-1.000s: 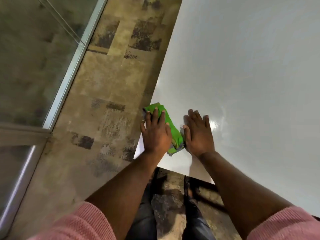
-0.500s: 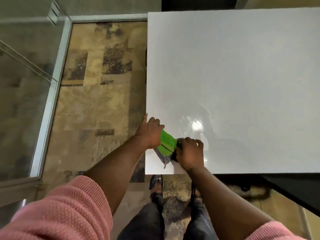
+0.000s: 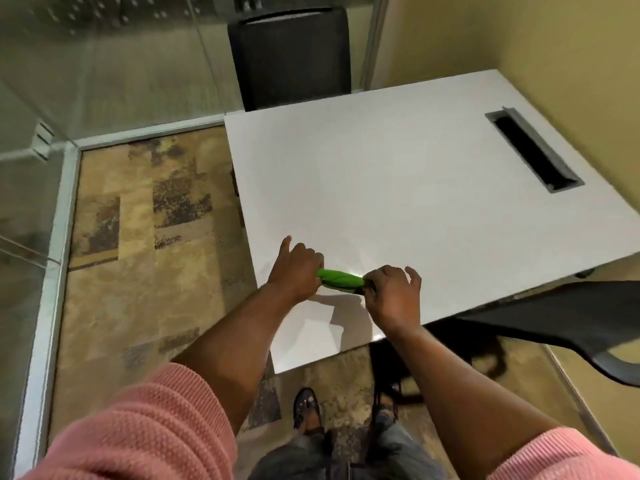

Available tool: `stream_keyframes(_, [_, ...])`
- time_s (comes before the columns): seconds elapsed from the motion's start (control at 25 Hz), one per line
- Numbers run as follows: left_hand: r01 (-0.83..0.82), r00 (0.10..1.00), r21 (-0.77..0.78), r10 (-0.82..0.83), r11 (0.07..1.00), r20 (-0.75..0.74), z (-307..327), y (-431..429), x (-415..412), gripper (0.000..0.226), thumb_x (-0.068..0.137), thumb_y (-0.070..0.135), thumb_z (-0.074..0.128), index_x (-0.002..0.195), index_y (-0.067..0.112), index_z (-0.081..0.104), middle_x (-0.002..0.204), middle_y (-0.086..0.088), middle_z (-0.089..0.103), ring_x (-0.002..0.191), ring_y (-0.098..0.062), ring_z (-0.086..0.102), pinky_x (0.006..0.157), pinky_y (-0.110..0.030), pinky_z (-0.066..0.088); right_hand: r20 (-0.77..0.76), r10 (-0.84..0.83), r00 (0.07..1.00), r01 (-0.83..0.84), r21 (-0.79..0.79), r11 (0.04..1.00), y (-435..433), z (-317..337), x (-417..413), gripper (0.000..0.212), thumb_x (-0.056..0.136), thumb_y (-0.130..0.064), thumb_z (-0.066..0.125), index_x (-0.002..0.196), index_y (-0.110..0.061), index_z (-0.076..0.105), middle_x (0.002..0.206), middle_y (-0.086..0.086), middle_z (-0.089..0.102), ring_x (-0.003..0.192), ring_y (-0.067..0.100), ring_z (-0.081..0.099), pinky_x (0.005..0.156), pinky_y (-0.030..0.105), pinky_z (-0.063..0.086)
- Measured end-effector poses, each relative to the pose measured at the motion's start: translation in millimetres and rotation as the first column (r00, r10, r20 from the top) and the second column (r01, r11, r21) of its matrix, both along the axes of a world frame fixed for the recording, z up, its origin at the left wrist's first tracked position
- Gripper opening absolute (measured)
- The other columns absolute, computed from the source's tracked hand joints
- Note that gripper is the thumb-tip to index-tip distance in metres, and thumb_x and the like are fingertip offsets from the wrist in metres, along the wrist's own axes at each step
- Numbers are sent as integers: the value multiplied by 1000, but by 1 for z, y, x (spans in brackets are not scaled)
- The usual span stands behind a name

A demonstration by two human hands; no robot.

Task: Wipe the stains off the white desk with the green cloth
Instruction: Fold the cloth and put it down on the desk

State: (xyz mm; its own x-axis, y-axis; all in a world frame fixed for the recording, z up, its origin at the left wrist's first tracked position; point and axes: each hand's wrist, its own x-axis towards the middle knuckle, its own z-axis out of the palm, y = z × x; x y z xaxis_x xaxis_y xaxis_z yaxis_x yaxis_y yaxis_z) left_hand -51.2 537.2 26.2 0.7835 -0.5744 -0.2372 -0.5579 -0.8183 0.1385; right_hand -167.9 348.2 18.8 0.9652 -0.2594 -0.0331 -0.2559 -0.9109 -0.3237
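Observation:
The green cloth [image 3: 340,279] is bunched into a short roll just above the near left part of the white desk [image 3: 398,188]. My left hand [image 3: 296,268] grips its left end, index finger sticking out. My right hand [image 3: 393,294] pinches its right end with thumb and first fingers, the other fingers spread. Both ends of the cloth are hidden inside the hands. No stain shows on the desk top from here.
A grey cable slot [image 3: 533,150] is cut into the desk's far right. A black chair [image 3: 291,53] stands behind the far edge, another black chair [image 3: 568,317] at the near right. Glass partition [image 3: 52,81] on the left, patterned carpet [image 3: 145,237], yellow wall [image 3: 571,46] on the right.
Both hands went from lying flat on the desk, the left one on the cloth, to gripping the cloth's two ends and lifting it. The view has tilted up over the whole desk.

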Motion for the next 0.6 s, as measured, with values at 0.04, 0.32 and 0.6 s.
stream_keyframes(0.04, [22, 1000, -20, -21, 1000, 19, 12, -13, 0, 18, 92, 33, 60, 107, 26, 68, 103, 4, 67, 115, -22, 55, 127, -51, 7, 38, -28, 999, 28, 2, 1000, -11, 12, -5, 18, 87, -21, 66, 101, -23, 77, 103, -4, 70, 111, 20, 61, 117, 50, 22])
stream_keyframes(0.32, [196, 974, -96, -181, 976, 139, 76, -113, -4, 19, 93, 42, 61, 104, 28, 67, 101, 6, 65, 111, -20, 56, 127, -50, 10, 188, -192, 963, 205, -56, 977, -97, 74, -32, 18, 93, -21, 63, 103, -23, 78, 104, -3, 68, 114, 20, 59, 121, 51, 15])
stream_keyframes(0.6, [288, 944, -146, -254, 947, 212, 106, -240, 3, 14, 90, 35, 58, 99, 26, 65, 93, 6, 63, 106, -21, 57, 126, -50, 10, 224, -259, 940, 290, -117, 950, -214, 96, -36, 23, 85, -19, 63, 103, -23, 77, 98, -4, 67, 111, 23, 60, 120, 50, 12])
